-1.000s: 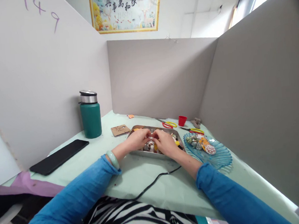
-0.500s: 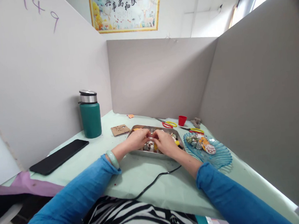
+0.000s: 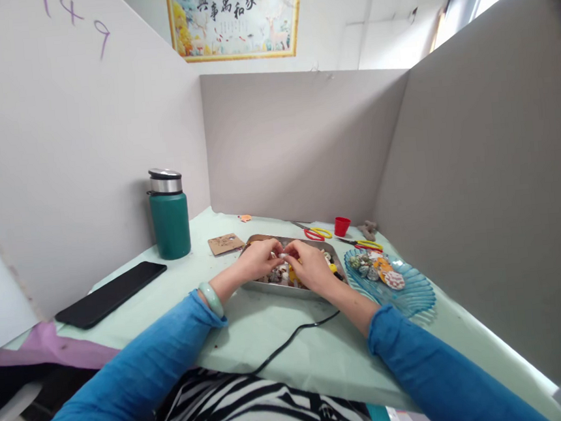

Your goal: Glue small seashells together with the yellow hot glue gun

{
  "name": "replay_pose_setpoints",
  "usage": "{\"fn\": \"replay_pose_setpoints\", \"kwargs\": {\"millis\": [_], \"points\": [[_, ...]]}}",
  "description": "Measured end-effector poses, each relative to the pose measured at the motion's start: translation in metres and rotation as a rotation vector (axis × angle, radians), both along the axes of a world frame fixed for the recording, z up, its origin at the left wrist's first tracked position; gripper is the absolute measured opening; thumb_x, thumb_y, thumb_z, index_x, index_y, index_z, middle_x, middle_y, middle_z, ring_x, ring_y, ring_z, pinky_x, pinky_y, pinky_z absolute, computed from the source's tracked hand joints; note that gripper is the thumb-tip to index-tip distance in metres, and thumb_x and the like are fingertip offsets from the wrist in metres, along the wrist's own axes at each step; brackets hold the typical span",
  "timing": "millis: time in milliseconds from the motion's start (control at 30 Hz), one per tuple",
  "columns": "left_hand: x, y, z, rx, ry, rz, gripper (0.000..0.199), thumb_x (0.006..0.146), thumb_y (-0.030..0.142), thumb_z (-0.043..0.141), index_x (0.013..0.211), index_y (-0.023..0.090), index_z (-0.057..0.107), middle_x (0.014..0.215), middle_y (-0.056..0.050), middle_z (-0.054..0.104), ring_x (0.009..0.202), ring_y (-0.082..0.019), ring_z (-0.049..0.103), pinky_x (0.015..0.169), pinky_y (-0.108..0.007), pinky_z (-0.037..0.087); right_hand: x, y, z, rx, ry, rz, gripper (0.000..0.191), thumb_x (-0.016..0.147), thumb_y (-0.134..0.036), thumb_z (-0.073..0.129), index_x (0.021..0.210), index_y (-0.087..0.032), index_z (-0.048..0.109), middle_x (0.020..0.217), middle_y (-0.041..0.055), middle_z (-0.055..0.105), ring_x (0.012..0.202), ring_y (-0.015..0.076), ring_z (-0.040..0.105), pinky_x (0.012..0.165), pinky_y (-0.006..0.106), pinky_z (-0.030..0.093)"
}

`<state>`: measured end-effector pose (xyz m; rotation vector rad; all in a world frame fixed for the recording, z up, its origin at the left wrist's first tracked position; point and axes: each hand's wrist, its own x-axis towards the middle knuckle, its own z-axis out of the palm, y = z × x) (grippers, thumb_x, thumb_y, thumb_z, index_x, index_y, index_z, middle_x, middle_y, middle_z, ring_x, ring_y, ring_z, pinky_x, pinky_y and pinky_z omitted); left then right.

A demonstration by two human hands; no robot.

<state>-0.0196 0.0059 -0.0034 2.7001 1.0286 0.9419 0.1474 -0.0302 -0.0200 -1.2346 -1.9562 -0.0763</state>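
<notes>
Both hands meet over a shallow metal tray (image 3: 287,290) filled with small mixed pieces, some white, yellow and black. My left hand (image 3: 261,259) is closed, thumb and fingers pinched around a small white piece (image 3: 283,255). From the other side my right hand (image 3: 307,264) pinches at the same white piece, its fingertips nearly touching the left ones. What kind of piece it is cannot be made out. To the right, a blue glass plate (image 3: 418,290) bears several round patterned pieces (image 3: 393,280) in orange, white and green.
At the left stand a green flask (image 3: 170,223) and a black phone (image 3: 113,294). A brown card (image 3: 226,243) lies behind the tray. Two pairs of scissors (image 3: 318,233) and a red cup (image 3: 341,226) are at the back. A black cable (image 3: 291,336) crosses the front. Grey panels (image 3: 299,143) enclose the table.
My fingers have shifted slightly around the small white piece, which shows a little more between the fingertips. Everything else looks the same.
</notes>
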Motion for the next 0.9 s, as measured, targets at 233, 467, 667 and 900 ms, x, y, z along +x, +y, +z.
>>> {"fn": "replay_pose_setpoints", "kwargs": {"millis": [233, 467, 667, 900], "points": [[-0.0007, 0.0008, -0.0004, 0.028, 0.057, 0.031, 0.02, 0.077, 0.035, 0.055, 0.08, 0.016, 0.058, 0.072, -0.001, 0.063, 0.064, -0.012, 0.055, 0.057, -0.02, 0.037, -0.0003, -0.001, 0.0003, -0.019, -0.026, 0.022, 0.007, 0.079, -0.019, 0.054, 0.086, -0.019, 0.057, 0.081, 0.003, 0.065, 0.075, 0.015, 0.057, 0.067, 0.025, 0.039], [0.0, -0.0003, 0.0004, 0.064, 0.075, 0.025, 0.02, 0.078, 0.036, 0.055, 0.078, 0.016, 0.059, 0.071, -0.002, 0.062, 0.064, -0.012, 0.054, 0.058, -0.021, 0.037, 0.0003, -0.0008, -0.0004, -0.042, -0.041, 0.022, 0.007, 0.08, -0.019, 0.054, 0.086, -0.019, 0.056, 0.081, 0.0026, 0.065, 0.076, 0.0156, 0.058, 0.069, 0.026, 0.04], [-0.0008, 0.0013, -0.0004, -0.01, -0.07, -0.027, 0.021, 0.08, 0.035, 0.052, 0.082, 0.015, 0.058, 0.068, -0.001, 0.061, 0.06, -0.01, 0.054, 0.057, -0.02, 0.038, -0.0011, -0.0029, 0.0015, -0.017, 0.05, -0.019, 0.017, 0.082, -0.026, 0.051, 0.098, -0.019, 0.052, 0.088, 0.0039, 0.065, 0.077, 0.0155, 0.058, 0.068, 0.026, 0.041], [-0.0001, 0.0, -0.0005, 0.023, -0.072, -0.025, 0.018, 0.079, 0.034, 0.054, 0.081, 0.016, 0.057, 0.068, -0.001, 0.061, 0.058, -0.009, 0.053, 0.056, -0.019, 0.037, 0.0002, -0.0013, 0.0006, -0.009, 0.027, -0.015, 0.009, 0.081, -0.026, 0.052, 0.089, -0.02, 0.054, 0.082, 0.0026, 0.064, 0.075, 0.015, 0.058, 0.067, 0.025, 0.04]]}}
